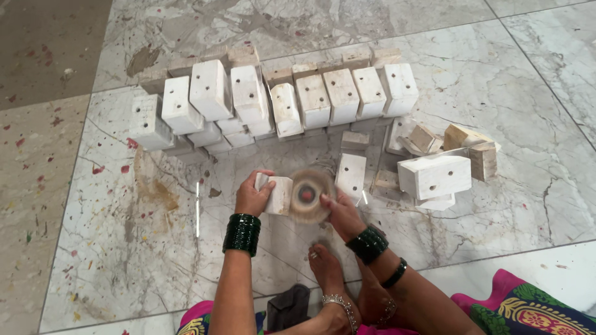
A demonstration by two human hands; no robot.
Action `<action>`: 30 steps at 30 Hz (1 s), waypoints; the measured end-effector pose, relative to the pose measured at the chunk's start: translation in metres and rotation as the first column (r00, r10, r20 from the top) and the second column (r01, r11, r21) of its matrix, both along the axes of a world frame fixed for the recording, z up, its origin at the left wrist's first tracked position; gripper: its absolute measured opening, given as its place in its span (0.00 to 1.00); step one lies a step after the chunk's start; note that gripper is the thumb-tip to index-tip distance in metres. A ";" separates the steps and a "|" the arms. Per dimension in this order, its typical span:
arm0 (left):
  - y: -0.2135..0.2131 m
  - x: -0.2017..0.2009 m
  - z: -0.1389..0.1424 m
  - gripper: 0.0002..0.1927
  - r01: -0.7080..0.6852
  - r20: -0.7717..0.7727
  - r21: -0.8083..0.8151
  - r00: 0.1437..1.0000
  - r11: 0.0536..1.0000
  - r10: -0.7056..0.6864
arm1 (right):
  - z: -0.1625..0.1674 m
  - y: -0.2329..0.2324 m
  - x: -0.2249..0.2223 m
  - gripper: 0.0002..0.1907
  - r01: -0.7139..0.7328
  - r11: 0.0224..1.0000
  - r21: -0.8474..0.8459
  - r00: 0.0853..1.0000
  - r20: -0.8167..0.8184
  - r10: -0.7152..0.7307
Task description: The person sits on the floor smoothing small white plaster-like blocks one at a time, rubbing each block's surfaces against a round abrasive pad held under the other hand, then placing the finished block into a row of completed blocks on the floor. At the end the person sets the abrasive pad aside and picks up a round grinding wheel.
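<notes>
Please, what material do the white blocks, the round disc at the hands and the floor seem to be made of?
The white blocks look like wood painted matt white: bare tan wood shows on unpainted pieces. The round disc is blurred; it may be an abrasive wheel, brownish with a red centre. The floor looks like polished marble tiles, grey-veined and stained. The left hand holds one block; the right hand touches the disc.

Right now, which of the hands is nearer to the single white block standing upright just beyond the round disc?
Right. The right hand holds the disc just beside that block; the left hand is farther, across the disc, gripping another white block.
</notes>
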State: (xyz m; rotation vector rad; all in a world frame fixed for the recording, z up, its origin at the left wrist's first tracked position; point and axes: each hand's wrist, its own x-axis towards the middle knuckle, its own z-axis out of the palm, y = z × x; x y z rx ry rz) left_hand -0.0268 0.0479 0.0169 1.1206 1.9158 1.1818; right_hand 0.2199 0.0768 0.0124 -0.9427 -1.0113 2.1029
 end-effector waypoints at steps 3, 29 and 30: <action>0.003 0.004 -0.003 0.12 0.057 0.047 0.104 0.997 0.993 -0.062 | 0.000 -0.003 -0.003 0.23 0.011 0.999 -0.040 0.999 -0.029 -0.012; 0.002 0.005 0.000 0.14 -0.028 -0.007 0.029 1.000 0.999 0.028 | -0.001 -0.006 -0.004 0.21 -0.111 0.994 -0.020 0.986 0.124 0.113; 0.001 0.005 -0.001 0.14 -0.030 -0.006 0.039 1.000 0.999 0.030 | 0.000 -0.004 -0.003 0.21 -0.051 0.999 -0.015 0.998 0.031 0.051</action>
